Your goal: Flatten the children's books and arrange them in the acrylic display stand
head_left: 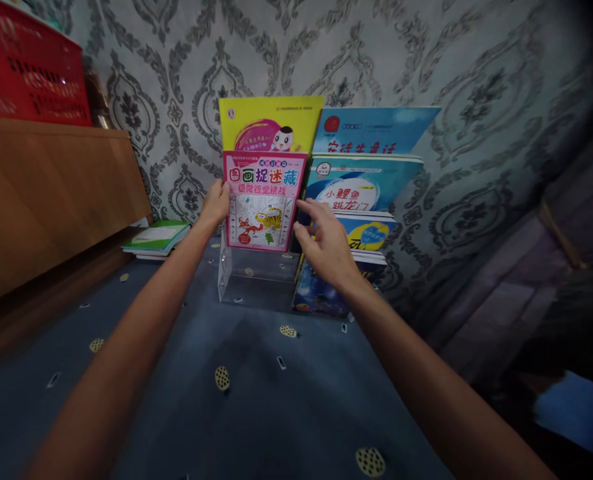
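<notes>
A pink picture book with a tiger and a fox on its cover stands upright in a clear acrylic rack, in front of a taller yellow book. My left hand is closed on the pink book's left edge, its fingertips partly hidden. At the right edge, the thumb and forefinger of my right hand are against the same book, the other fingers curled and partly hidden. Beside it, the rack's right column holds blue books, a teal book and dark blue books in stepped tiers.
The rack stands on a dark blue patterned cloth against a patterned wall. To the left are a stack of books, a wooden cabinet and a red basket. Draped fabric hangs at the right.
</notes>
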A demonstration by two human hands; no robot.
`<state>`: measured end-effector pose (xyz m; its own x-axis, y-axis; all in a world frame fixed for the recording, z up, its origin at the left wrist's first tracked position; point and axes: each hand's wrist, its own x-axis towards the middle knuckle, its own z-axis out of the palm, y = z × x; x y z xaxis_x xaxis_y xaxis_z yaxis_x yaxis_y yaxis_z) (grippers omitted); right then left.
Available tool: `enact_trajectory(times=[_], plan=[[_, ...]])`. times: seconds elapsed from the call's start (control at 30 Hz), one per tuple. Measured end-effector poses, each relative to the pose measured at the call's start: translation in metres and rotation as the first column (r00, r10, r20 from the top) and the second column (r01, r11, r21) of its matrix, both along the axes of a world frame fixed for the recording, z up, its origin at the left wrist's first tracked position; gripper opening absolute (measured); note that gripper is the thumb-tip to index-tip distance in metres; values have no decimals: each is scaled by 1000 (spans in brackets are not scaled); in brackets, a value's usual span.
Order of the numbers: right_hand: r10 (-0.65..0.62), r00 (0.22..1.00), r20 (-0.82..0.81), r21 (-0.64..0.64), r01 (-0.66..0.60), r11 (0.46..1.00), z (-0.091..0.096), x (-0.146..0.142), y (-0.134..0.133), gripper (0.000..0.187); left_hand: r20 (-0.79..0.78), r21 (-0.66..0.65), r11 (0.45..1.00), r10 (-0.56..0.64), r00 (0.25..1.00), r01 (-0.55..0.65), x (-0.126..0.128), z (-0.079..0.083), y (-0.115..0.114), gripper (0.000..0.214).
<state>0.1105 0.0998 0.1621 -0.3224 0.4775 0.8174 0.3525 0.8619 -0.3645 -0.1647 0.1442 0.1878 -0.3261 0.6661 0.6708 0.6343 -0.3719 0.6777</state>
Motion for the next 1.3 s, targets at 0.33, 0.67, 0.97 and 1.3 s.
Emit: enact_trajectory(times=[0.33,0.67,0.97,1.3], plan=[[35,999,-19,-34,-36,999,-3,4,-7,43,8,82,997,3,1000,-4,0,-8,-2,34],[39,999,-34,-59,-41,997,-5,4,-10,40,-56,68,991,118,991,-114,13,-9,-15,16],[34,999,-7,-92,-35,995,-4,5,-10,41,-73,55,988,146,987,-142,17,-11,-19,18],[119,962,-245,-487,-228,843,-12,-13,6,61,-65,3,986,166,984,-166,22,-10,-25,14]])
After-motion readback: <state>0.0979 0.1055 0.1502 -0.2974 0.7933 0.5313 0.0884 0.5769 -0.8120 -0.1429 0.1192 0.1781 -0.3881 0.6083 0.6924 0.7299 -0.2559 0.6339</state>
